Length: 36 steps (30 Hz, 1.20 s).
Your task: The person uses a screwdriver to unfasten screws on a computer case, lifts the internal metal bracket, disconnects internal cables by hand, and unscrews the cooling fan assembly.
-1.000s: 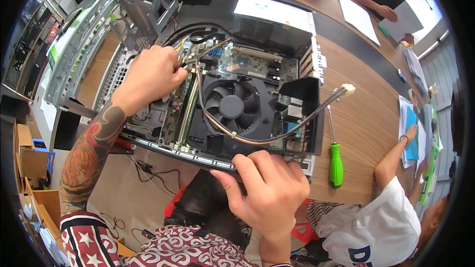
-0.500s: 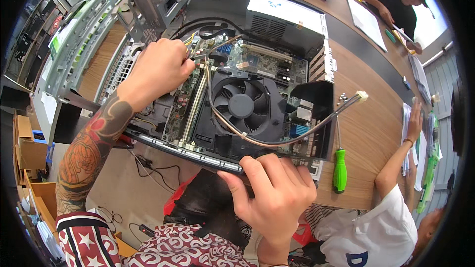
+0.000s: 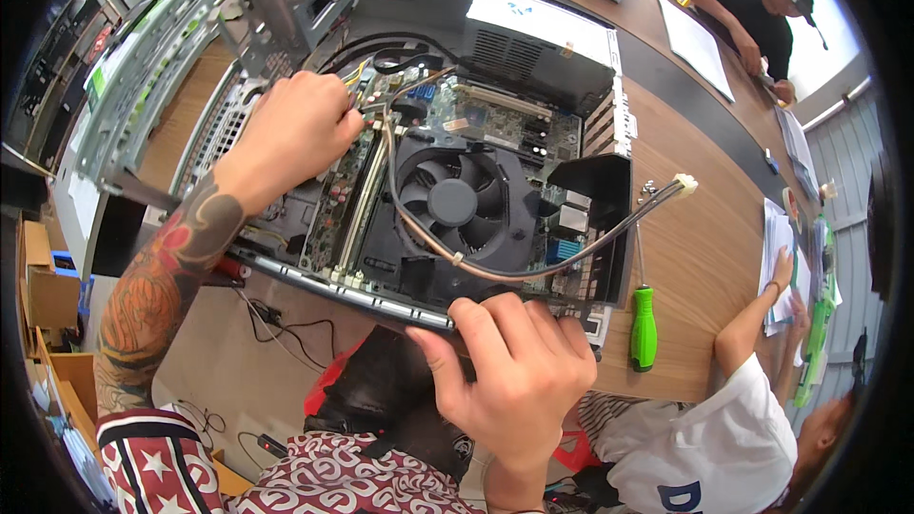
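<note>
An opened desktop computer case [image 3: 381, 312] lies on its side on the table, its motherboard showing. My left hand [image 3: 297, 138] is closed over the board's left side, by the cables at the drive bay; its fingertips and whatever they pinch are hidden. With fingers over the rim and thumb outside, my right hand [image 3: 514, 371] grips the near edge of the case. Between the hands sits a black cooling fan [image 3: 452, 202]. A bundled cable [image 3: 533, 274] arches over it, its white connector [image 3: 684, 187] sticking out past the case's right side.
A green-handled screwdriver [image 3: 644, 328] lies right of the case, near some small screws [image 3: 649, 188]. The silver power supply [image 3: 543, 24] fills the far right corner; a metal drive frame [image 3: 276, 14] stands up at left. Co-workers sit at right and far right, among papers [image 3: 693, 48].
The whole view has shifted slightly, moving the case a little left in the picture. Both my hands keep their places and grips. At far right, a co-worker's hands have moved.
</note>
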Each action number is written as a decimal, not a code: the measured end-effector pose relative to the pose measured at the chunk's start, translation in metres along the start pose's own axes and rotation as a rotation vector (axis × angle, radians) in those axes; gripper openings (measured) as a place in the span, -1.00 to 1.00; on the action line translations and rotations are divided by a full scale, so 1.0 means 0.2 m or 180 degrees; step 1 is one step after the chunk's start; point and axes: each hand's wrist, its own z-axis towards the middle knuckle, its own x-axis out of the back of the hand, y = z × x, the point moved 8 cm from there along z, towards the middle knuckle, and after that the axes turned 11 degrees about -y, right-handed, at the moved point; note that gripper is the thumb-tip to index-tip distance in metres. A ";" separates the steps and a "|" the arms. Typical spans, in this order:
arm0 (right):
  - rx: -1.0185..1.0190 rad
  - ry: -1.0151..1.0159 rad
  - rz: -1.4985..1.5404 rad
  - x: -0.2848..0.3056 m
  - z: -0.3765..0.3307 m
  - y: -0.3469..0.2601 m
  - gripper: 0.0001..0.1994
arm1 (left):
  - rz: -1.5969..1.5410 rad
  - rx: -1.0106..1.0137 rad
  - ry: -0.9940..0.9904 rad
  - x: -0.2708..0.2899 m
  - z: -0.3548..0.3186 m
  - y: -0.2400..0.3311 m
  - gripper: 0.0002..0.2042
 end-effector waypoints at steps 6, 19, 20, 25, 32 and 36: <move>0.0008 0.0046 0.0005 -0.01 0.00 0.01 -0.71 | -0.0014 -0.0186 -0.0154 -0.02 -0.01 0.02 -0.73; 0.0009 -0.0003 -0.0057 -0.02 0.01 0.00 -0.72 | -0.0053 0.0037 0.0024 0.02 -0.01 0.02 -0.73; 0.0015 0.0029 -0.0061 -0.01 0.01 0.00 -0.73 | -0.0067 0.0105 -0.0078 0.01 0.00 0.01 -0.74; 0.0007 0.0094 -0.0085 0.01 -0.01 0.00 -0.74 | 0.0036 -0.0279 -0.0170 0.01 0.00 0.04 -0.75; 0.0015 0.0010 0.0012 0.00 -0.02 -0.01 -0.74 | 0.0004 -0.0038 -0.0202 0.01 -0.02 0.02 -0.74; 0.0000 0.0089 0.0054 0.00 -0.02 -0.01 -0.72 | -0.0032 0.0053 -0.0093 0.01 0.00 0.01 -0.74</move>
